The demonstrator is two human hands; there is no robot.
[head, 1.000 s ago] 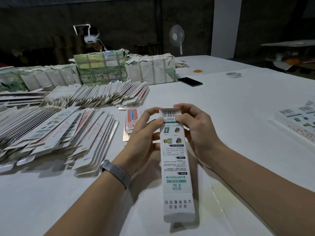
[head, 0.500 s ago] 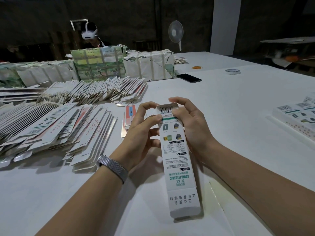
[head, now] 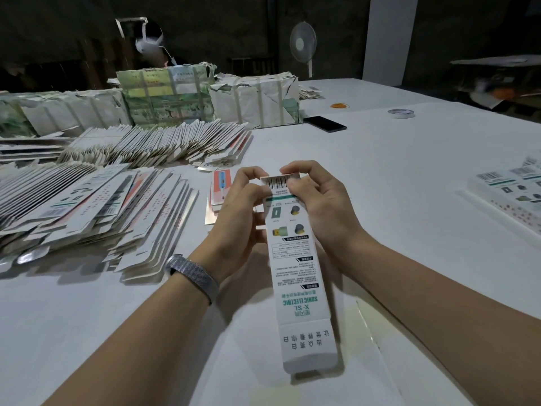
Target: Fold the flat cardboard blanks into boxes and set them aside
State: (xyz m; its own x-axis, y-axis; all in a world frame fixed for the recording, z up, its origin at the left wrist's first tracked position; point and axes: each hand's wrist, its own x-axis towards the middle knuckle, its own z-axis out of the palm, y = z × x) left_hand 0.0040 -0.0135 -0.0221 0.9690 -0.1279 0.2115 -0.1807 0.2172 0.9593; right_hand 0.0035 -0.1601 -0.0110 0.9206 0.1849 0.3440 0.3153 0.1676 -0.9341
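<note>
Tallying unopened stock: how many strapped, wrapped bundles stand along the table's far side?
3 clearly: a long pale bundle far left, green bundle centre, white bundle right. More may be hidden.

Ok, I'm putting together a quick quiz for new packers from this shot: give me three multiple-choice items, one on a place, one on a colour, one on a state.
1. Where does the black phone lie?
A. on the table, beside the wrapped bundles
B. on the blank stacks
C. in a hand

2. What colour is the wristband?
A. red
B. silver-grey
C. green

3. How is the box held?
A. by neither hand
B. by one hand only
C. by both hands at its barcode end

Key: 1 A, it rests by the wrapped bundles; 2 B, metallic mesh; 3 C, left hand and right hand pinch that end.
</note>
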